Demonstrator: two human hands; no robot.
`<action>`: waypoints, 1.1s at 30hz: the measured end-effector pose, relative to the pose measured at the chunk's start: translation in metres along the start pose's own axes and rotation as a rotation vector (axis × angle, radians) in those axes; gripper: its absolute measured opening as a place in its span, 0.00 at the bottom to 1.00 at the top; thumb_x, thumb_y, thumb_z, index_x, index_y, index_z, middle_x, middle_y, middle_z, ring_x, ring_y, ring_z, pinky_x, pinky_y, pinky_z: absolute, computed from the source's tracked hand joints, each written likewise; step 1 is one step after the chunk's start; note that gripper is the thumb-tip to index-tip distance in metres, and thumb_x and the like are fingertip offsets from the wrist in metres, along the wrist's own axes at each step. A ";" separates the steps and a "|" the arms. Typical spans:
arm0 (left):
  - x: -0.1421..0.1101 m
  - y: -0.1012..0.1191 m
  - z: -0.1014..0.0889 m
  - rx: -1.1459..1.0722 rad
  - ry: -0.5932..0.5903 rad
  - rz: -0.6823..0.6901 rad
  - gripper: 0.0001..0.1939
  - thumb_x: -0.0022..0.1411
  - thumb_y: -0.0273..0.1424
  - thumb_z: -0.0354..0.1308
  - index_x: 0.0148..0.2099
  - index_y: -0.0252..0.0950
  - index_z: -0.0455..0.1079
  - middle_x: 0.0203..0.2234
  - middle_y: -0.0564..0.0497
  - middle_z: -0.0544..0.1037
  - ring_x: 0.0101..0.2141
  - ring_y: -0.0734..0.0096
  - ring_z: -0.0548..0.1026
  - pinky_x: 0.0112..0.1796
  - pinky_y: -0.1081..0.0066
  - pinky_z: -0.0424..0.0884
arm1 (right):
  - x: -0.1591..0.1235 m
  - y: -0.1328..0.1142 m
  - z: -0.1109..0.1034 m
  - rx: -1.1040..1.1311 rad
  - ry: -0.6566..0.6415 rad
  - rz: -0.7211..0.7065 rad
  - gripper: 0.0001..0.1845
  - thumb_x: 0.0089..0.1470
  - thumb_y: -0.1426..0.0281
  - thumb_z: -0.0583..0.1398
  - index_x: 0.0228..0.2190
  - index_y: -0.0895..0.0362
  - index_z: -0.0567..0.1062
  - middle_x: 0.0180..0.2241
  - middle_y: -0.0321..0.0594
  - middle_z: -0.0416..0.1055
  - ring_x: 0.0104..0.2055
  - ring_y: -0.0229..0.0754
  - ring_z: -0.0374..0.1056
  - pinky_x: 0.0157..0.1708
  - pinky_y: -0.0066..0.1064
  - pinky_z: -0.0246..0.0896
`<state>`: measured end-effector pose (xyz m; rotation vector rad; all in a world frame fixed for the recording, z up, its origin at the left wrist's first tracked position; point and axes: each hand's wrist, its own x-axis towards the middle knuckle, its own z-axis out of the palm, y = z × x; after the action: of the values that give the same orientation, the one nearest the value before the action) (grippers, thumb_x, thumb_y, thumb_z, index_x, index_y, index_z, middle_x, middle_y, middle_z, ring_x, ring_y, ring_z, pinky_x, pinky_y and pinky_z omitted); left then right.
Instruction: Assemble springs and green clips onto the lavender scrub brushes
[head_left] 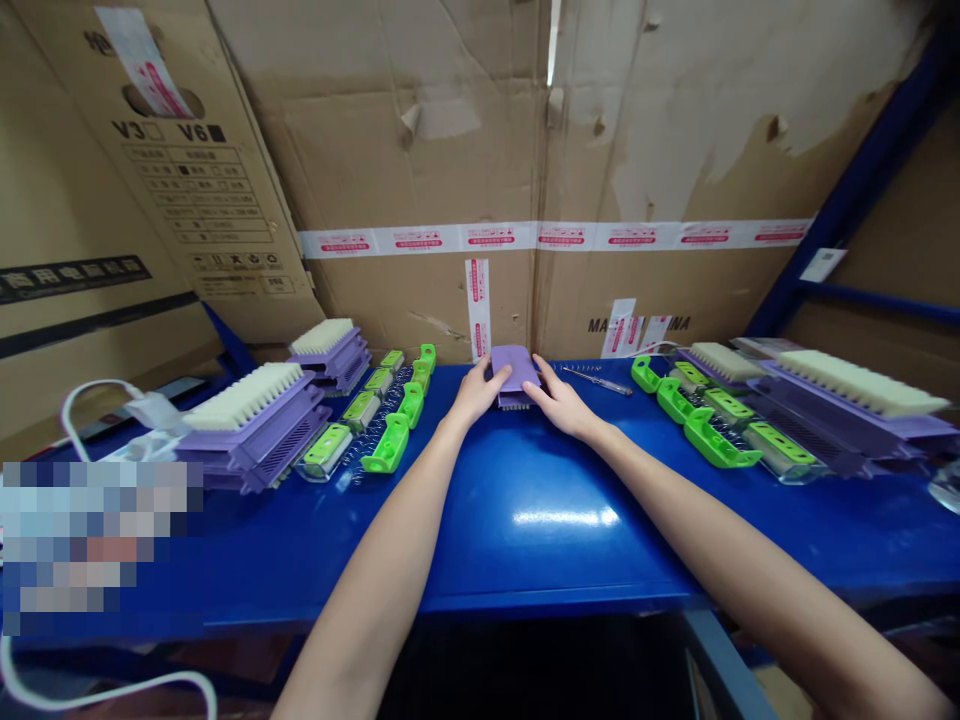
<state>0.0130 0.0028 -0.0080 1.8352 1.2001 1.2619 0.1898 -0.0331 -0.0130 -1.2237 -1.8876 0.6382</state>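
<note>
Both hands meet at the far middle of the blue table, around a purple plastic housing (513, 366). My left hand (480, 390) grips its left side, thumb on the top face. On the right side my right hand (559, 398) holds it in the same way, fingers along the edge. A pale fringe shows under the housing's near edge; what it is I cannot make out. Just right of my right hand lies a thin screwdriver (600, 380) with a clear handle. Close by it is a small coil spring (587, 368).
Stacked purple housings with cream bristle pads stand at left (251, 425) and right (847, 400). Beside them are rows of bright green brackets (387, 446), green-topped blocks (327, 448) and loose springs. Cardboard (420, 160) walls the back. A white cable (71, 410) runs at the left.
</note>
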 end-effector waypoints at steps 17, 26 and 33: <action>0.002 -0.004 0.001 -0.017 0.000 -0.007 0.21 0.60 0.37 0.56 0.54 0.38 0.68 0.52 0.46 0.73 0.53 0.62 0.70 0.54 0.67 0.63 | 0.001 0.002 -0.001 -0.021 -0.006 -0.017 0.40 0.57 0.52 0.51 0.65 0.55 0.48 0.59 0.45 0.61 0.61 0.48 0.58 0.61 0.44 0.48; 0.001 -0.003 0.000 -0.007 -0.002 -0.005 0.21 0.60 0.38 0.56 0.54 0.37 0.68 0.52 0.46 0.73 0.53 0.61 0.70 0.54 0.66 0.63 | 0.000 -0.001 -0.002 -0.026 -0.007 -0.004 0.40 0.58 0.53 0.51 0.65 0.57 0.48 0.59 0.47 0.61 0.61 0.49 0.58 0.62 0.44 0.48; 0.001 -0.003 0.000 -0.001 -0.001 -0.008 0.22 0.60 0.38 0.56 0.55 0.37 0.67 0.53 0.45 0.72 0.53 0.61 0.70 0.54 0.66 0.62 | 0.000 -0.001 -0.002 -0.021 -0.008 0.001 0.41 0.57 0.53 0.51 0.65 0.59 0.48 0.59 0.48 0.60 0.61 0.48 0.57 0.61 0.42 0.48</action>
<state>0.0125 0.0049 -0.0100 1.8282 1.2047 1.2572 0.1911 -0.0339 -0.0110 -1.2366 -1.9053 0.6265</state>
